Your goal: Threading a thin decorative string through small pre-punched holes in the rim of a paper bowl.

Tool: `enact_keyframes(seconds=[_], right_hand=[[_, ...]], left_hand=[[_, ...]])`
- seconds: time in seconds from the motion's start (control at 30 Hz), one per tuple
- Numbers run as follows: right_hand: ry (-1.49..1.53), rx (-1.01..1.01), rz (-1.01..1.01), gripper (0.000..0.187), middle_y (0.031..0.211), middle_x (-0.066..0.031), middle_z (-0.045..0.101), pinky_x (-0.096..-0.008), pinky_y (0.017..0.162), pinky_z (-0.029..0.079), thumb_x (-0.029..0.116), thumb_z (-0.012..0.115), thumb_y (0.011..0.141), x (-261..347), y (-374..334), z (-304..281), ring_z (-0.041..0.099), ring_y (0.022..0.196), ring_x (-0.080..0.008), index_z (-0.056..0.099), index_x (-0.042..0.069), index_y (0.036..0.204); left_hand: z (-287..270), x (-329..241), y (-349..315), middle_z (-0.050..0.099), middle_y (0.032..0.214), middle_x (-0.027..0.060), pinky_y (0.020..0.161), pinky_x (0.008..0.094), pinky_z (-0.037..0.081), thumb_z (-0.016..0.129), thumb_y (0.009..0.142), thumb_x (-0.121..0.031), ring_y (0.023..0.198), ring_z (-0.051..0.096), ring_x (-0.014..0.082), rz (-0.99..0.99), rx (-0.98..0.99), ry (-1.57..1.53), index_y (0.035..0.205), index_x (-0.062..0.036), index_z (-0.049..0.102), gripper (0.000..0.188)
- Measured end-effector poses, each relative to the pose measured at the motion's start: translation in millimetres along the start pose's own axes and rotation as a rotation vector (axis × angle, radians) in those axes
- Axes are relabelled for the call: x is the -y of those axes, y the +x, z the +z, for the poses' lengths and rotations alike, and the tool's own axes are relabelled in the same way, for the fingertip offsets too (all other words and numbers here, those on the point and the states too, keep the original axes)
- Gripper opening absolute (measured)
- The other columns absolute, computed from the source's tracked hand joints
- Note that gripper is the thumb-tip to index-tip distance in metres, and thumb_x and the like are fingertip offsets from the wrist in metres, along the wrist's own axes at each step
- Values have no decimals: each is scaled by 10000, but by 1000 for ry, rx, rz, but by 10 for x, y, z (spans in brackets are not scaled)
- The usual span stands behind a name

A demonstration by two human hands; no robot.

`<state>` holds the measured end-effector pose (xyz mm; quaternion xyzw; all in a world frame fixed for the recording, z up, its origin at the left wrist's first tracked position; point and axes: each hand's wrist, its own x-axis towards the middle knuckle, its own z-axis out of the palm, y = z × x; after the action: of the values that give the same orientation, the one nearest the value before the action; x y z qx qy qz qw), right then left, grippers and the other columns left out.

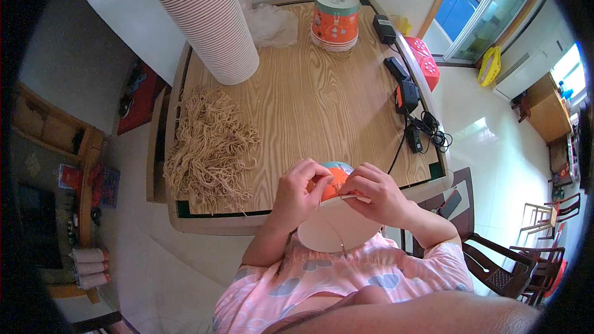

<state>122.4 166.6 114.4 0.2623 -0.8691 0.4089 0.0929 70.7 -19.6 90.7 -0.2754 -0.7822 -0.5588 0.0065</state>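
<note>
Close to my body, at the table's near edge, a paper bucket (331, 230) is tilted so its pale inside faces me. Its outside is orange with a pale green-blue base. A thin piece of twine (334, 227) runs down across the opening. My left hand (300, 190) is closed in a pinch on the twine at the rim's left side. On the far right part of the rim, my right hand (373, 193) has its fingers closed, gripping the bucket's edge; whether twine is between them too is hard to see. A tangled heap of tan twine pieces (210, 151) lies on the table to the left.
A tall leaning stack of nested paper buckets (207, 25) occupies the table's back left, beside a crumpled clear plastic bag (272, 25). Several upturned orange buckets (335, 21) stand at the back. Black adapters and cables (408, 99) line the right edge. A dark wooden chair (495, 260) is at right.
</note>
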Motion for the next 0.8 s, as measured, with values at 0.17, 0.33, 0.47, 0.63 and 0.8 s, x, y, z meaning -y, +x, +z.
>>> enact_keyframes(seconds=[0.17,0.33,0.47,0.63,0.8], right_hand=[[-3,0,-6,199,826,-73,566,-357,663,452,40,681,683,2,3,-10,548,777,-262,586,64,856],[30,-37,44,216,821,-72,562,-353,660,452,38,695,684,22,-37,48,545,769,-262,581,63,865],[6,-50,97,232,811,-73,557,-345,649,453,29,706,681,47,-36,47,544,751,-260,585,62,877],[-15,-75,-17,211,800,-76,557,-348,640,455,24,700,684,37,-9,44,546,740,-253,600,56,867],[-17,-68,-29,190,799,-76,555,-352,639,456,15,692,684,10,-13,33,548,746,-253,607,52,851]], left_hand=[[5,-23,0,543,734,103,577,335,449,640,760,-31,683,563,261,34,-26,50,782,-11,560,85],[-25,-75,15,540,730,101,578,345,446,637,762,-32,685,554,264,38,-18,56,781,-11,557,84],[-36,-84,27,540,732,102,580,346,445,635,764,-38,690,554,265,53,-6,67,779,-11,557,84],[-22,-74,27,540,734,107,591,354,445,633,765,-40,699,553,273,39,6,43,781,-11,556,84],[1,-61,66,539,737,116,605,364,445,632,763,-39,712,549,292,66,12,92,786,-10,560,82]])
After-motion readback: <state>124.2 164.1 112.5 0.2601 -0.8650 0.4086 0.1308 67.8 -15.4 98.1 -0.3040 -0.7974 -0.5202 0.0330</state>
